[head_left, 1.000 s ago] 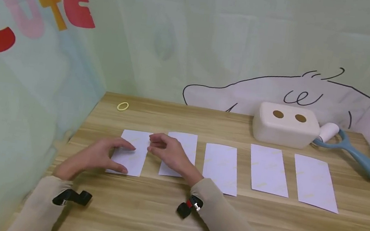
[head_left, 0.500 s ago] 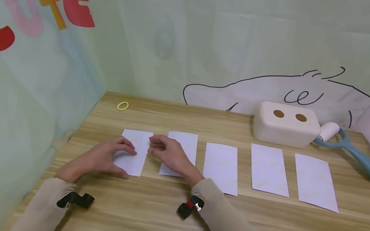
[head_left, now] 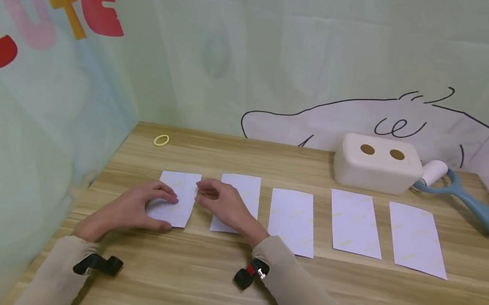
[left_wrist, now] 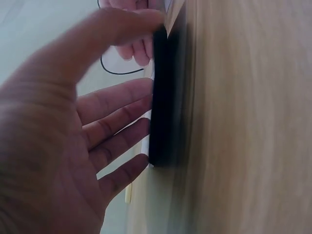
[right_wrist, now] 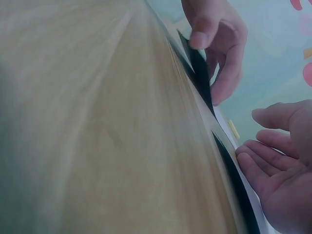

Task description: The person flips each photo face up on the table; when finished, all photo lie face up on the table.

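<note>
As we look down at the wooden table [head_left: 189, 289], we see the left hand [head_left: 137, 205] at the leftmost card [head_left: 184, 204], the first in a row of five. Its thumb is at the near edge and its bent fingers are farther across, so that the card is held between them. In the left wrist view we notice that the dark underside of this card shows, for its near edge is tilted up.

The right hand [head_left: 225, 204] is just beside the right edge of the same card, above the second card [head_left: 249, 192]; its fingers are loosely bent, apart from the thumb, and have hold of nothing. Whether its fingertips touch the leftmost card, we cannot tell.

Toward the right lie the third card [head_left: 293, 221], the fourth card [head_left: 355, 224] and the fifth card [head_left: 418, 240]. Behind the row we find a yellow ring [head_left: 160, 145] and, well apart from it, a cream box [head_left: 376, 172] beside a blue roller [head_left: 474, 203].
</note>
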A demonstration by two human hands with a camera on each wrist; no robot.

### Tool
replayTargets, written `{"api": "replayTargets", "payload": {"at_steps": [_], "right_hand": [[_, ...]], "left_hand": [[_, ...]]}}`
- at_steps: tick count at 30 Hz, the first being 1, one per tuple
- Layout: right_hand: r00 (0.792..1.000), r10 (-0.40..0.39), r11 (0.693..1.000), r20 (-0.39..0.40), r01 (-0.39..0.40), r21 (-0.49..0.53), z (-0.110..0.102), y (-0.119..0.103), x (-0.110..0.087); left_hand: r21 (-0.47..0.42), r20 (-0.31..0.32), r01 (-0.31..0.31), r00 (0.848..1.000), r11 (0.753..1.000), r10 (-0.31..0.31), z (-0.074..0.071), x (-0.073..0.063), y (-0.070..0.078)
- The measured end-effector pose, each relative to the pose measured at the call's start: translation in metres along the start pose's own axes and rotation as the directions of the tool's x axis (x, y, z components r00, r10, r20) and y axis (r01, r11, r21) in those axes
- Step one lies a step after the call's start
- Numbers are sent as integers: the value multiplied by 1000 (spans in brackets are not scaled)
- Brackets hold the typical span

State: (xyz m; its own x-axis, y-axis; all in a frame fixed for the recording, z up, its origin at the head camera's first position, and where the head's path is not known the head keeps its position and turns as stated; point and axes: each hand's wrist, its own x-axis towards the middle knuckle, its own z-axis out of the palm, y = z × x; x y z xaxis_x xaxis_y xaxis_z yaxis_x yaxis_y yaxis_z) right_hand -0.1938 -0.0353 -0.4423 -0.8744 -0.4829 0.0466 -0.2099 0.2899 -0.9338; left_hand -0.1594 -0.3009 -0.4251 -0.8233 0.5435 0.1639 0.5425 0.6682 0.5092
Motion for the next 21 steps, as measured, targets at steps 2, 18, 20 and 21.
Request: {"api": "replayTargets", "payload": {"at_steps": [2, 18, 20, 21], "right_hand": [[1000, -7, 1000, -5, 7, -7, 0, 0, 0], [999, 26, 999, -38, -25, 26, 4, -4, -3], [999, 40, 998, -31, -38, 55, 6, -5, -3], [999, 43, 997, -32, -41, 66, 6, -5, -3]], "left_hand": [[-25, -15, -15, 1000, 1000, 14, 0, -1, -2], [-267, 2, 106, 994, 958, -110, -9, -6, -7], [-261, 11, 114, 993, 959, -115, -9, -6, -7], [-259, 15, 114, 993, 959, -114, -9, -6, -8]]}}
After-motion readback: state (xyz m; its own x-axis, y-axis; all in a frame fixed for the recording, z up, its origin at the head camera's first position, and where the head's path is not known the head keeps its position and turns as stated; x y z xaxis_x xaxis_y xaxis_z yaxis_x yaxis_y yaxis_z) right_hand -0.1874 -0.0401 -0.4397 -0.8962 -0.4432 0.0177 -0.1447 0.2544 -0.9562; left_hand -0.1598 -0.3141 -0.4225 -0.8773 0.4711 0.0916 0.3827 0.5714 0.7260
